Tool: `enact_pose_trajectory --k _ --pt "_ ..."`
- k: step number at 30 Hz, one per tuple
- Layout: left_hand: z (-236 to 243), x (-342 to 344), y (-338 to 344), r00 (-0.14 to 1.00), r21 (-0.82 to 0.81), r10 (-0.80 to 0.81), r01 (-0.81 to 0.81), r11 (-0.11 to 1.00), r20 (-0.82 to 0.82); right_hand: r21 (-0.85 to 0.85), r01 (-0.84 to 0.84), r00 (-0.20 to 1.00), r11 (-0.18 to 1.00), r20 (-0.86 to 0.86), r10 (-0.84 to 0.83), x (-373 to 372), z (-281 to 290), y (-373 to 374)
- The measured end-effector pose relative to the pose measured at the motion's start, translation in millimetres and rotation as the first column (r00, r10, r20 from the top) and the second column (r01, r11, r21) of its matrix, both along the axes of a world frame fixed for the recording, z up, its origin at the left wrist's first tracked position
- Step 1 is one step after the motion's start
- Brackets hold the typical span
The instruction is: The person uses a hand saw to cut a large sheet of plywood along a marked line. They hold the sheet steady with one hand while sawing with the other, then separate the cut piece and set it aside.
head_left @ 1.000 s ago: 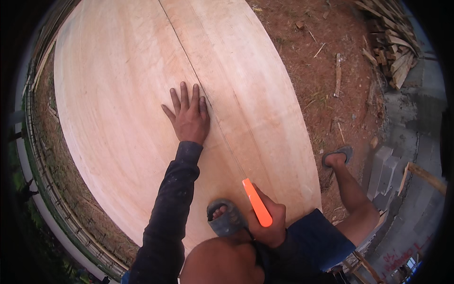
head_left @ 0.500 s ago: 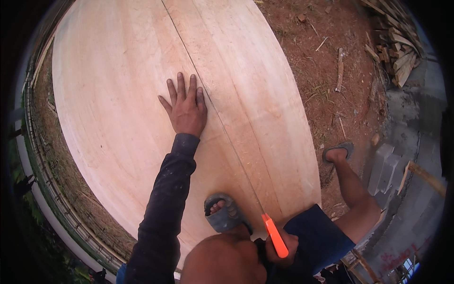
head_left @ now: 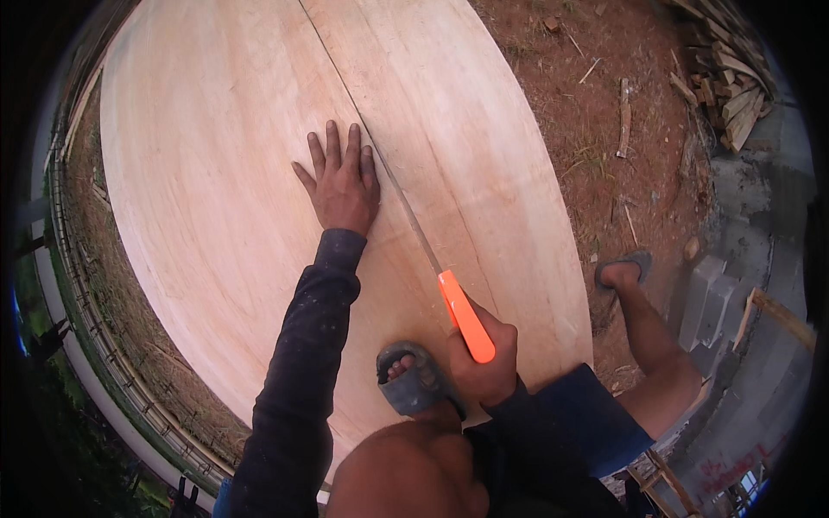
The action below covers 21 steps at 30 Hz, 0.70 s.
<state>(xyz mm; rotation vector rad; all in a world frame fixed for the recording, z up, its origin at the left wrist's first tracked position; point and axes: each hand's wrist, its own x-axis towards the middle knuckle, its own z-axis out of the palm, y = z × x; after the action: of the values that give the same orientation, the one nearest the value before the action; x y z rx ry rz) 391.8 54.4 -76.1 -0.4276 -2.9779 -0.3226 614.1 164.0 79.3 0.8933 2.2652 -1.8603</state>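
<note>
A large pale plywood sheet (head_left: 216, 198) lies beneath both hands. My left hand (head_left: 344, 186) rests flat on it with fingers spread, just left of a thin dark line (head_left: 330, 56) running lengthwise. The fingers of my right hand (head_left: 488, 354) are wrapped round the orange handle of a hand saw (head_left: 460, 311). Its narrow blade lies along the line and passes close by my left hand's fingertips. How deep the blade sits in the wood, I cannot tell. My sandalled foot (head_left: 410, 384) stands on the sheet, left of the saw handle.
Reddish soil (head_left: 596, 173) with wood scraps borders the sheet on the right. A pile of cut timber (head_left: 730, 95) lies at the far right, and grey blocks (head_left: 712, 302) stand nearer. My other foot (head_left: 623, 272) is on the ground beside the sheet. A bamboo-like rail (head_left: 104, 345) curves along the left.
My right hand has pushed the saw forward and away from me along the line. My left hand stays flat in nearly the same spot.
</note>
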Motion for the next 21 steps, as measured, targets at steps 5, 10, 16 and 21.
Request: enact_pose_trajectory --k 5,10,16,21 --pt "-1 3 6 1.0 0.017 0.01 -0.011 1.0 0.02 0.098 -0.126 0.986 0.987 0.123 0.114 98 76 3" --pt "-1 0 1 0.999 -0.016 0.0 0.001 1.0 0.032 0.044 -0.035 0.999 0.998 -0.017 0.036 -69 -20 -3" --pt "-6 1 0 1.0 0.002 -0.015 0.015 1.0 -0.007 0.137 -0.029 0.99 0.99 -0.132 0.048 -123 -45 0" --pt "-1 0 6 1.0 0.011 0.012 -0.013 1.0 0.029 0.169 -0.116 0.993 0.979 0.058 0.108 72 41 -1"
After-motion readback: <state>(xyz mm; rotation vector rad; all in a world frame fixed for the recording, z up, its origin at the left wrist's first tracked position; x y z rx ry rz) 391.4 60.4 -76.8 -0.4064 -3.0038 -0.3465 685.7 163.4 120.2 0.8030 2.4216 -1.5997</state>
